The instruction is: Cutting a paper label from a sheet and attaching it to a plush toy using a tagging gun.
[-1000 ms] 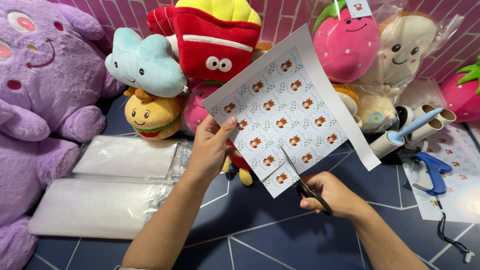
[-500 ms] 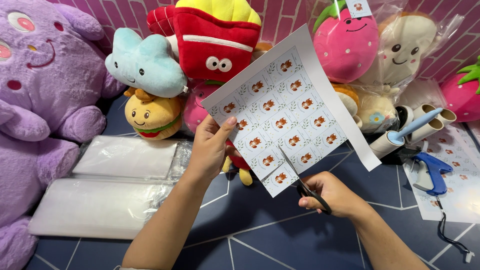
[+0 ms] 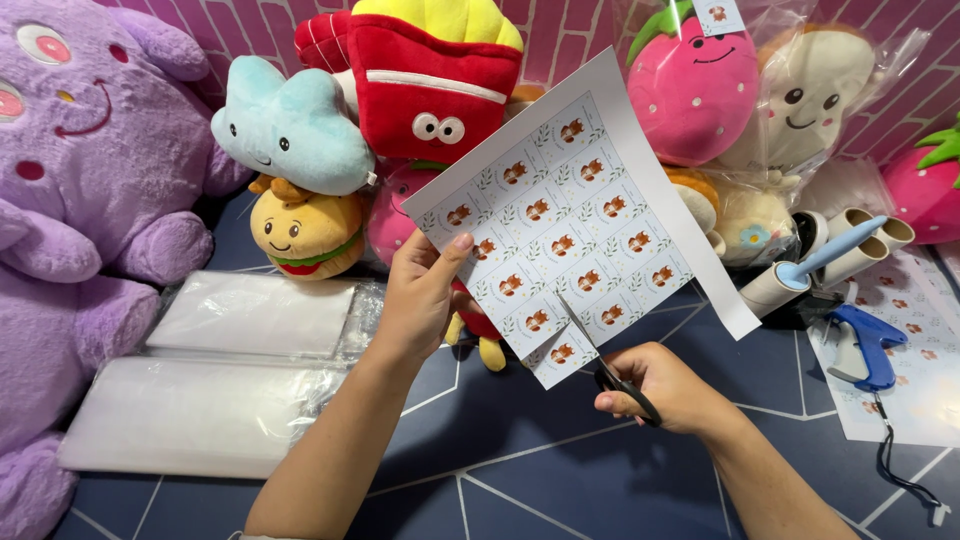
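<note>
A: Two hands at work in the head view; the left hand [image 3: 418,300] pinches the left edge of a sticker sheet [image 3: 580,215], thumb on the printed face and fingers curled behind, holding it up in the air in front of the plush toys.

B: And the right hand [image 3: 668,388]?

A: Its fingers are closed through the loops of the scissors [image 3: 610,362]; the blades stand partly open, biting into the sheet's lower edge between two columns of small fox stickers.

B: How would that sheet handle?

A: Light and thin, I'd judge; it flexes and its free corner droops to the right; easily creased or torn, so a grip close beside the cut line would keep it taut.

B: What lies around?

A: Clear plastic bags [image 3: 215,375] lie flat on the dark blue floor [image 3: 520,470] to the left; a large purple plush [image 3: 70,230] sits beside them; a blue tagging gun [image 3: 862,345] rests on another sticker sheet [image 3: 915,370] to the right.
</note>
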